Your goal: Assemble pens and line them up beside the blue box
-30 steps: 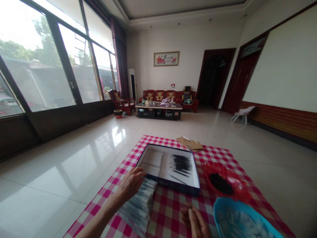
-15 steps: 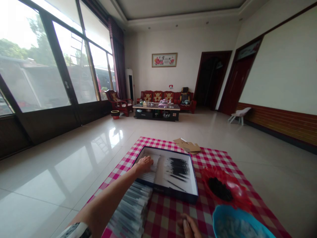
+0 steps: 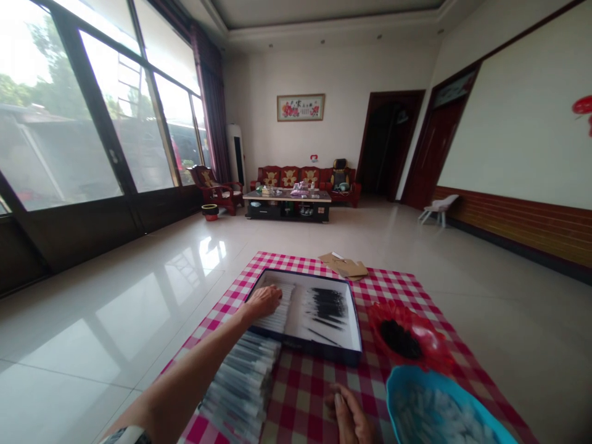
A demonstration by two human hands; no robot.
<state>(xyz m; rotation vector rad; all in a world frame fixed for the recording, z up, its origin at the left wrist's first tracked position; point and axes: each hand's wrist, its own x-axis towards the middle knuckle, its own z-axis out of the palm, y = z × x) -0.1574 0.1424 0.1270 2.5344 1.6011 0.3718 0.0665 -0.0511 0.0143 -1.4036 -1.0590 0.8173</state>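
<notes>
My left hand (image 3: 265, 303) reaches into a shallow dark-blue box (image 3: 296, 341) with a white inside. Its fingers are bent together over a row of clear, thin pen tubes (image 3: 279, 319); what the tips pinch is hidden. On the box's right side lie many black pen refills (image 3: 329, 306), a few set apart. My right hand (image 3: 350, 417) rests low over the checked cloth, thumb pressed to curled fingers. Anything inside that grip is too small or hidden to make out. A stack of clear pens (image 3: 243, 382) lies beneath my left forearm, before the box.
A red petal-edged bowl (image 3: 435, 345) holds small black parts (image 3: 400, 338). Nearer, a blue bowl (image 3: 393, 394) contains whitish translucent pieces (image 3: 439, 413). Brown cardboard (image 3: 345, 266) sits at the far edge of the pink-and-white checked tablecloth (image 3: 398, 285). Farther off stand a coffee table (image 3: 287, 206) and sofa.
The whole view has shifted slightly as the head turned right. My left hand stays over the tubes in the box, and my right hand keeps its curled pose near the front.
</notes>
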